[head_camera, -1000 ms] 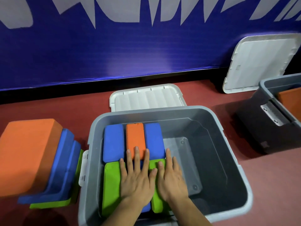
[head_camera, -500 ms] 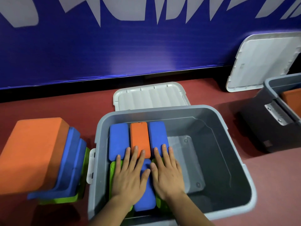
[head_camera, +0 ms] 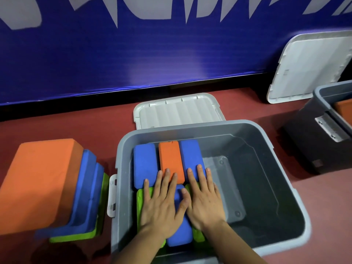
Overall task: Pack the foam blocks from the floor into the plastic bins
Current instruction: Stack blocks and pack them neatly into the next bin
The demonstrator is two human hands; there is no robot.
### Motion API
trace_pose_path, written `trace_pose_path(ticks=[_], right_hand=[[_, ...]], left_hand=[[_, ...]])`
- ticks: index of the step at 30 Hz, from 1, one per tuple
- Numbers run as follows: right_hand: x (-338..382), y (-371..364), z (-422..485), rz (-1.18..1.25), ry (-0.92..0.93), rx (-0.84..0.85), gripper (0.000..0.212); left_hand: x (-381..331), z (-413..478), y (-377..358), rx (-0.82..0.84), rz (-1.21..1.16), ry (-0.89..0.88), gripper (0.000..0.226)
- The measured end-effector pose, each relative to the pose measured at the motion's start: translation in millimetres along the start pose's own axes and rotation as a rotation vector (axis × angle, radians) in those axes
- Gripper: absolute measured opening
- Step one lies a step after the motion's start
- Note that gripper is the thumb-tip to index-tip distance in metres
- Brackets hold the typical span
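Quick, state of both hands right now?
Left hand: open, pressed flat on the foam blocks in the bin.
Right hand: open, pressed flat on them too.

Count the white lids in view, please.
2. The flat lid lies on the floor behind the near bin; the tilted lid leans against the blue wall at right.
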State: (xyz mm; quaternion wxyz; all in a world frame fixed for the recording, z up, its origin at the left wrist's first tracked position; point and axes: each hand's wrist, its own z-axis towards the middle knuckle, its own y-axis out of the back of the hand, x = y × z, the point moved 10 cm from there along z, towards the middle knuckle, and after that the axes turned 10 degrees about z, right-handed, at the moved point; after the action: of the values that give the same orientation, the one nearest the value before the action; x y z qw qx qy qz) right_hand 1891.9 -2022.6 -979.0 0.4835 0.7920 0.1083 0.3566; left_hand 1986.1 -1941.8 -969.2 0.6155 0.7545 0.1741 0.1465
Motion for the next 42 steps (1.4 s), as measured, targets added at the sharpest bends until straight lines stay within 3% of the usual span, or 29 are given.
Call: trace_pose_path(ticks=[7,9,12,15,18,24,27,31,33,39,42], right_hand=[[1,0,-2,-0.040,-0.064,0.100,0.066],[5,4,-6,-0.055,-0.096,0.107,0.072],[28,14,-15,0.000,-0.109,0.015,0.084],[75,15,-22,0.062,-0.037,-0.063,0.084],[144,14,-24,0.145,0.115,-0.154,0.078],[263,-22,-17,0.518,0.316,-0.111,0.069],[300,-56,-12,0.686,0.274,0.023,0.064],[312,-100,-3,0.778,0.170,0.121,0.081],[312,-116,-2,0.815,0.131,0.171,0.080],[308,-148,-3,0.898,0.028,0.234,0.087],[313,-153,-8,0.963,-0.002,0.263,0.076]], left_hand=[[-3,-1,5,0.089,-0.005,-0.016,0.093],[2,-6,11,0.138,-0.103,-0.032,0.098],[39,-24,44,0.006,-0.145,-0.017,0.093],[88,-49,75,-0.135,-0.067,0.007,0.075],[141,-69,90,-0.150,-0.026,0.045,0.071],[255,-105,103,-0.203,0.049,0.257,0.071],[300,-118,94,-0.196,-0.003,0.410,0.069],[338,-143,61,-0.119,-0.078,0.546,0.078],[355,-155,48,-0.106,-0.138,0.598,0.081],[370,-166,27,-0.028,-0.407,0.653,0.078],[362,-158,29,0.002,-0.435,0.643,0.072]])
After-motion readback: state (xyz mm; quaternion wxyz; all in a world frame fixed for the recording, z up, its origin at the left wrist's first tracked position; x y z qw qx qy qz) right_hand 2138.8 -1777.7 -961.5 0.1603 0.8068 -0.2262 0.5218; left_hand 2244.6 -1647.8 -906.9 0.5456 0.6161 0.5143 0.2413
